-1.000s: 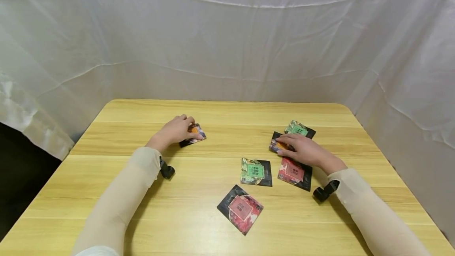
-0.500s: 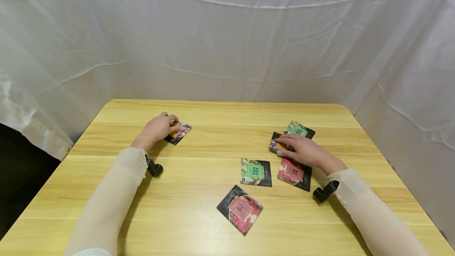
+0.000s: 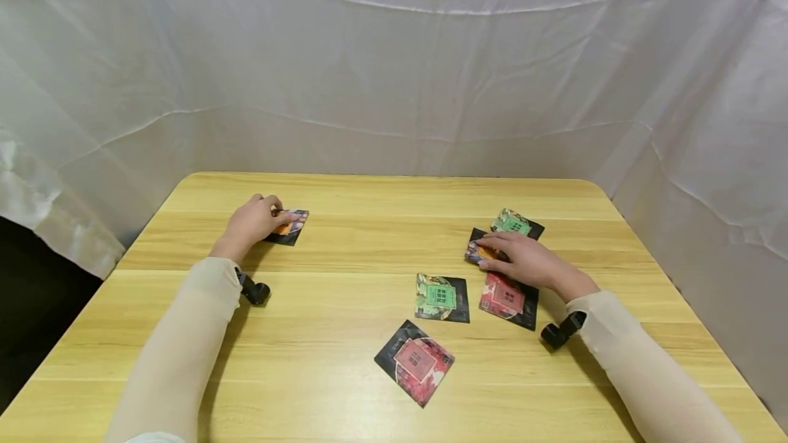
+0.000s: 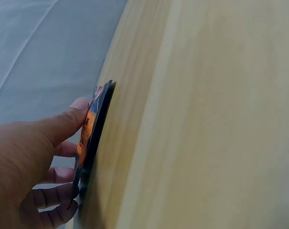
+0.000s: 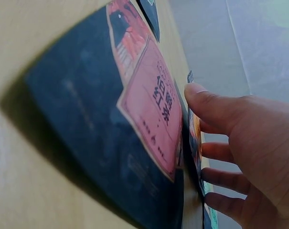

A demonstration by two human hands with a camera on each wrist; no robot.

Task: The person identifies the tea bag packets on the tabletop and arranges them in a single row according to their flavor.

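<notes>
**Two hands, one orange-labelled packet under each**

Left hand (image 3: 254, 219) at the far left of the wooden table (image 3: 345, 354), fingers curled over the near edge of an orange packet (image 3: 288, 227), thumb along its side in the left wrist view (image 4: 68, 125); packet (image 4: 90, 133) flat on the wood, jutting right and slightly away from the fingertips. Gripped, not merely touched, as far as the curl of the fingers shows.

Right hand (image 3: 524, 262) on the right side, fingers extended leftward and laid on a second orange packet (image 3: 480, 250), thumb tip against its edge in the right wrist view (image 5: 206, 102). Resting or pressing rather than clenched; no clear pinch visible.

Each packet just ahead of its own hand, toward the table's middle; the two well apart, each reachable only by the nearer hand. Both roughly square, no clear long axis.

Outward from the right hand: a red packet (image 3: 508, 299) touching beneath the wrist, a green packet (image 3: 516, 224) just beyond the fingers, another green one (image 3: 442, 297) near centre, another red one (image 3: 415, 362) nearest the body. White cloth (image 3: 394, 67) behind.
</notes>
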